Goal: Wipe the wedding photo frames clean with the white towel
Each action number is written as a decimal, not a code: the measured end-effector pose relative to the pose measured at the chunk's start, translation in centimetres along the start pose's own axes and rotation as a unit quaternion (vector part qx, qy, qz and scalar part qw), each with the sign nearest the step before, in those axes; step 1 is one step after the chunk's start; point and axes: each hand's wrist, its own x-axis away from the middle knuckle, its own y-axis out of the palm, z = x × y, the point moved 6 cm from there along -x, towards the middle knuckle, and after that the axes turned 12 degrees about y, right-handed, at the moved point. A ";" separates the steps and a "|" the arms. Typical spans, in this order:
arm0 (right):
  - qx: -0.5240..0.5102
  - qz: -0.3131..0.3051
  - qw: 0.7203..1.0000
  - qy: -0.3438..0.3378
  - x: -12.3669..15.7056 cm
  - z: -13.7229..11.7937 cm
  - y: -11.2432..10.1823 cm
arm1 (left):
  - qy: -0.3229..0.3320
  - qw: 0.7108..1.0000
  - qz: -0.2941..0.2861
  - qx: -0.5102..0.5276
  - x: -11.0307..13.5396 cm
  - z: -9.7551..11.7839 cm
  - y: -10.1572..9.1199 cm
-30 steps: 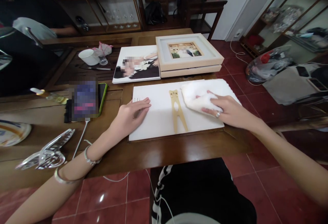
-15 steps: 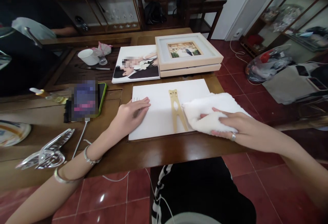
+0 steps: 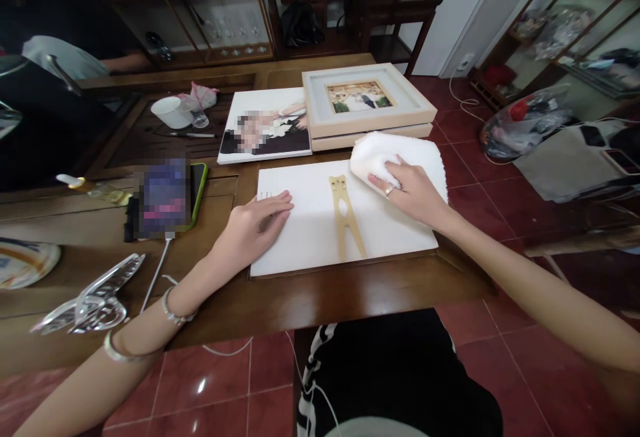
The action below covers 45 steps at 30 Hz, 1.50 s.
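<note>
**White board with gold stand, cloth at far right corner**

Board (image 3: 310, 224): white, flat on the wooden table (image 3: 325, 294), near edge close to the table's front edge. A gold stand (image 3: 346, 216) lies along its middle, flat against the surface.

Left hand (image 3: 253, 224): palm down on the board's left part, fingers together and laid flat, closed on nothing. Two bracelets on the wrist and forearm.

Right hand (image 3: 410, 190): pressed on a white cloth (image 3: 395, 157), fingers bent over the bunched part of it; ring on one finger. The cloth covers the board's far right corner and touches the frame behind.

Frame (image 3: 365, 100): pale wood, holding a photo, set on a second, similar frame just beyond the board. Canvas print (image 3: 267, 127): flat, just left of the frames.

Phone (image 3: 167, 197): on the table left of the board, cable attached. Cup (image 3: 170, 112): white, further back left. Plate (image 3: 25, 264): at the table's left edge.
</note>
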 end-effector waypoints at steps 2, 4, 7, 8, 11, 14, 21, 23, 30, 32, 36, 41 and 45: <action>0.005 -0.030 0.999 -0.036 1.2 -1.0 0.6 | -0.001 1.000 -0.002 0.000 0.0 -0.1 0.0; 0.010 -0.060 0.996 -0.063 3.1 -1.9 0.9 | 0.000 1.000 -0.003 0.000 0.1 -0.1 0.1; 0.007 -0.087 0.992 -0.094 6.5 -3.3 1.0 | -0.001 1.000 -0.003 0.003 0.1 -0.1 0.1; 0.001 -0.096 0.990 -0.107 7.7 -3.8 1.1 | -0.001 1.000 -0.002 0.004 0.1 -0.1 0.1; -0.013 -0.151 0.972 -0.183 10.7 -5.6 1.8 | 0.003 1.000 -0.001 0.006 0.1 0.0 0.1; -0.008 -0.215 0.940 -0.265 12.1 -6.9 2.6 | 0.007 1.000 0.001 0.003 0.0 0.0 0.0; 0.024 -0.172 0.959 -0.223 6.7 -6.1 3.0 | 0.005 1.000 -0.001 0.008 0.1 -0.1 0.1; 0.027 -0.150 0.966 -0.209 4.5 -5.6 3.2 | 0.002 1.000 -0.003 0.009 0.1 -0.1 0.1; 0.073 -0.108 0.983 -0.131 -1.4 -5.7 4.9 | -0.004 1.000 -0.001 0.002 -0.1 0.0 0.0; 0.086 -0.102 0.984 -0.120 -1.9 -6.1 5.5 | -0.002 1.000 0.001 0.001 -0.1 0.1 -0.1; 0.116 -0.107 0.980 -0.125 -1.2 -6.9 6.5 | -0.002 1.000 -0.001 0.001 -0.1 0.1 -0.1; 0.138 -0.140 0.957 -0.212 3.6 -8.5 6.7 | -0.004 1.000 0.000 0.006 -0.1 0.0 -0.1; 0.142 -0.151 0.935 -0.289 9.1 -10.3 6.4 | 0.003 1.000 -0.006 0.006 0.0 -0.2 0.0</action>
